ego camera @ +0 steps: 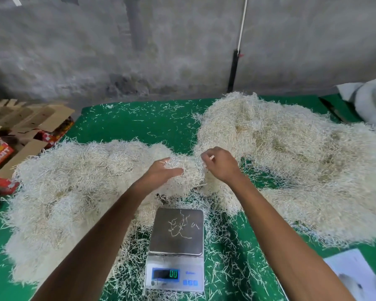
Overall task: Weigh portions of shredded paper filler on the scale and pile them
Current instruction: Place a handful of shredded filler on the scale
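A digital scale stands near the front of the green table, its steel platform bearing only a few loose paper strands. Beyond it, both hands hold one clump of shredded paper above the table. My left hand cups the clump from the left with its fingers sunk into it. My right hand pinches strands at the clump's right side. A big heap of shredded paper lies to the right. Another broad pile lies to the left.
The green table cover is strewn with stray strands. Open cardboard boxes with red printing sit at the left edge. White paper sheets lie at the front right. A grey cloth sits at the back right, against a concrete wall.
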{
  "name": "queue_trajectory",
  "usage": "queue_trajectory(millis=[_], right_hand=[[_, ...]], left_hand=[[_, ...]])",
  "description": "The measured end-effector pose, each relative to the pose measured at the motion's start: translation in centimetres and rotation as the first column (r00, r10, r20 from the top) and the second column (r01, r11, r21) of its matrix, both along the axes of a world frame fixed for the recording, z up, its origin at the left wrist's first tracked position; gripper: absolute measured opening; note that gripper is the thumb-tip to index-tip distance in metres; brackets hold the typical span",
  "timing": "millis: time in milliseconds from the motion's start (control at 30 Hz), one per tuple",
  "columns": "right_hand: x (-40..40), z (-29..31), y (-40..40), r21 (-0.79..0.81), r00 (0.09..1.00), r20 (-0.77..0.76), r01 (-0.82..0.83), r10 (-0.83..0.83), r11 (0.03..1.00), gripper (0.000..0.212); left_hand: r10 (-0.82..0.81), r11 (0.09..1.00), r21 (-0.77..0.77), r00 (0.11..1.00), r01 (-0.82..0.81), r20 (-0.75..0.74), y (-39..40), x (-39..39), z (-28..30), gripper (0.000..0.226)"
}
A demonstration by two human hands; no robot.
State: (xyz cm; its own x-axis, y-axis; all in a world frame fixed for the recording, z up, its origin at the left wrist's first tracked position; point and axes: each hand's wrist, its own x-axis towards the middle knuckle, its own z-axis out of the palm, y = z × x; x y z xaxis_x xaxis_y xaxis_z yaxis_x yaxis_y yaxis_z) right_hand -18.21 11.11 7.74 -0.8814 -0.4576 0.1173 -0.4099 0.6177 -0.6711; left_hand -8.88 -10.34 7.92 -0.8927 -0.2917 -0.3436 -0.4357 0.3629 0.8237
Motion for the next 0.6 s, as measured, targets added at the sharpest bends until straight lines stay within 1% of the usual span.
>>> queue_trajectory(millis=[33, 67, 133, 167, 200, 233, 300, 367, 433, 500, 533, 567, 600], right_hand=[[1.1, -0.3, -0.1, -0.082, 0.986, 0.136, -0.089, 0.099, 0.993, 0.042], [2.2, -0.9, -0.3, -0.123, 0.957, 0.239, -0.135, 0.162, 0.983, 0.05], [4.6, -2.8, -0.5, -0.118, 0.906, 0.367, -0.178, 0.21, 0.977, 0.062], [5.7, -4.0, -0.6, -0.111, 0.893, 0.396, -0.184, 0.213, 0.977, 0.066], [6.6, -5.2, -0.7, -0.122, 0.891, 0.405, -0.172, 0.208, 0.977, 0.065], [7.6, -6.2, -0.7, -0.145, 0.896, 0.399, -0.146, 0.193, 0.979, 0.059], [9.4, -8.0, -0.9, -0.204, 0.915, 0.376, -0.069, 0.144, 0.977, 0.045], [11.0, -9.5, -1.1, -0.24, 0.922, 0.374, -0.004, 0.096, 0.971, 0.035], [12.3, -10.8, -1.1, -0.166, 0.933, 0.353, -0.015, 0.073, 0.986, 0.03], [13.6, -11.8, -0.8, -0.056, 0.928, 0.369, -0.037, 0.055, 0.998, 0.033], [14.2, -12.0, -0.6, -0.046, 0.924, 0.381, -0.003, 0.02, 0.999, 0.037], [14.6, -12.0, -0.3, -0.072, 0.922, 0.385, 0.064, -0.032, 0.995, 0.041], [15.0, -11.8, 0.0, -0.136, 0.912, 0.398, 0.166, -0.1, 0.977, 0.045]], left_hand=[[-0.055, 0.998, -0.019, 0.998, 0.056, 0.028, 0.1, 0.5, -0.7, 0.096], [-0.086, 0.995, -0.042, 0.995, 0.088, 0.045, 0.4, 1.1, -1.4, 0.092], [-0.142, 0.988, -0.06, 0.988, 0.145, 0.057, 0.9, 2.4, -3.2, 0.079], [-0.161, 0.986, -0.037, 0.986, 0.163, 0.051, 1.0, 3.0, -4.1, 0.075], [-0.17, 0.985, -0.017, 0.984, 0.171, 0.046, 0.8, 3.7, -4.9, 0.073], [-0.175, 0.984, -0.018, 0.983, 0.176, 0.046, 0.6, 4.5, -5.7, 0.071], [-0.189, 0.979, -0.074, 0.981, 0.192, 0.049, 0.4, 6.1, -7.1, 0.073], [-0.206, 0.968, -0.141, 0.978, 0.21, 0.044, 0.2, 7.8, -8.2, 0.078], [-0.214, 0.959, -0.183, 0.976, 0.216, 0.03, 0.1, 9.4, -9.3, 0.082], [-0.225, 0.959, -0.168, 0.974, 0.228, 0.036, -0.3, 10.9, -10.6, 0.086], [-0.221, 0.961, -0.16, 0.975, 0.224, 0.033, -0.5, 11.6, -10.9, 0.087], [-0.203, 0.967, -0.152, 0.979, 0.204, 0.018, -0.7, 12.2, -11.1, 0.088], [-0.17, 0.977, -0.132, 0.985, 0.167, -0.017, -0.9, 12.6, -11.2, 0.087]])
